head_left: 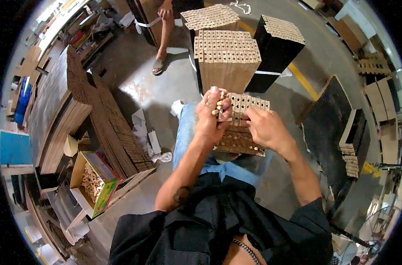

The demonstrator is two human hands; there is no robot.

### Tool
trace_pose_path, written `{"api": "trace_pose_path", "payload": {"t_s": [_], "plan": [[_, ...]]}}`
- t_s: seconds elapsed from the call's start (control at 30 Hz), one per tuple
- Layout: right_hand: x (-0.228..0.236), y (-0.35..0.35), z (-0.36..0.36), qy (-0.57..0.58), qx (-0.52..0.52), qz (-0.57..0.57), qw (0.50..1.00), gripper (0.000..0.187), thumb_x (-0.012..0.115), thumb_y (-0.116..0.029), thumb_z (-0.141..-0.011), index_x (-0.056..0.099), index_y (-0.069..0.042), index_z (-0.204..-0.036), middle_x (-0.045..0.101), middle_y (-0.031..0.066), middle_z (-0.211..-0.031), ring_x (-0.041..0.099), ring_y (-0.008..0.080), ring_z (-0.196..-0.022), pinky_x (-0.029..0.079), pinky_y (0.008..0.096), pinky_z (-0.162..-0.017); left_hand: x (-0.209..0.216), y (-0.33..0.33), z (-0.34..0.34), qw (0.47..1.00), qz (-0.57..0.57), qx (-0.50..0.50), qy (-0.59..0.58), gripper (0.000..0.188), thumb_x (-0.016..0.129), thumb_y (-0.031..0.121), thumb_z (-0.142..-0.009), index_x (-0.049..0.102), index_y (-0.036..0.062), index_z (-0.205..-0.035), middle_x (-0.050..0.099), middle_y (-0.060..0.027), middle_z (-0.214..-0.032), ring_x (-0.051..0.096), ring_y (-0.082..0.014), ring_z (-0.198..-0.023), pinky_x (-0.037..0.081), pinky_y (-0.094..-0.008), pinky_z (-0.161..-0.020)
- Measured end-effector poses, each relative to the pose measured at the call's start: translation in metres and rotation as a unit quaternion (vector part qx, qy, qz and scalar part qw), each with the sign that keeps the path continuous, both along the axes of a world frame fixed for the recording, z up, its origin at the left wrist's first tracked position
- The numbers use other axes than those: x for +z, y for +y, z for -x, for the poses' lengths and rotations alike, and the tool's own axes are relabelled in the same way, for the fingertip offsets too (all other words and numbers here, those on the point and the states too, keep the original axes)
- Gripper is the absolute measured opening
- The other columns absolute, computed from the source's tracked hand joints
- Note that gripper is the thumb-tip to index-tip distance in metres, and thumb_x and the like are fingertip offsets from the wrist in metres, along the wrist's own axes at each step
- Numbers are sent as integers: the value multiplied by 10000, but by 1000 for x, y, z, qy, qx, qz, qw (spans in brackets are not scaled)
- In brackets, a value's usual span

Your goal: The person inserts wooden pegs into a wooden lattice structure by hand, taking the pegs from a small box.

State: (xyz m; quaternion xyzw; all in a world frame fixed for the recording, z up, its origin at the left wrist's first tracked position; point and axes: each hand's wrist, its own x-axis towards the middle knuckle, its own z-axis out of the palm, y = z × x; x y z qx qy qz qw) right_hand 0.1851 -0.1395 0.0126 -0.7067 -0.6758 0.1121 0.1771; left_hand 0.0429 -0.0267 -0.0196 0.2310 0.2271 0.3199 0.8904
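Before me, around my knees, stands a block of stacked boards (239,135) with rows of drilled holes in its upturned edges. Small pale dowels (254,149) show along its near rows. My left hand (204,118) is raised over the left part of the block, its fingers curled round a bunch of wooden dowels (218,107). Close above the block's right side is my right hand (268,128), thumb and fingers pinched together at the holes. Whatever sits between those fingertips is hidden.
At my left, an open cardboard box (79,198) of loose dowels rests beside long brown boards (117,123). Ahead stand more drilled board stacks (229,66), some black-sided (271,53). A black panel (327,110) lies at right. Another person's sandalled foot (158,66) is at the far left.
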Motion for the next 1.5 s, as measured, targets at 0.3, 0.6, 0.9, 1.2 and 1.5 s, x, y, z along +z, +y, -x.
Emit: {"api": "trace_pose_path", "payload": {"t_s": [0.3,0.6,0.9,1.2,1.5], "plan": [[11,-4,6,-82,7,39,996,169,666,-61,-812,540,-31,-920,619,162,-879,640,384,-817,510,485,-676,-2,2,2,1000,15,3,-26,302,572,421,-1001,536,124,-1040,516,0,-746,439,-71,-509,274,-191,-383],[-2,1,2,-59,52,5,997,257,737,-76,-781,597,-39,-993,652,165,-909,666,353,-789,538,416,-662,7,0,-7,985,-130,58,101,339,563,430,-1007,546,92,-1024,531,10,-729,451,-60,-496,304,-205,-393],[14,12,44,134,-31,-216,967,181,726,-145,-864,670,-45,-1005,668,127,-930,680,308,-815,552,385,-699,-6,-7,-8,942,-266,109,171,366,543,400,-1026,593,38,-1031,576,1,-840,521,-53,-760,437,-211,-676],[-4,-18,-9,136,-103,-61,983,114,656,-136,-892,700,-35,-923,685,139,-906,666,336,-796,523,395,-730,-2,0,-7,993,-77,49,77,333,575,441,-997,538,111,-1024,534,12,-727,455,-62,-509,307,-199,-390],[-1,-17,-4,-21,-35,-61,997,89,675,-101,-812,685,-43,-879,681,110,-881,659,314,-839,530,400,-737,-2,1,-5,998,-24,45,32,305,597,416,-991,532,117,-987,528,8,-711,456,-80,-509,295,-208,-417]]}}
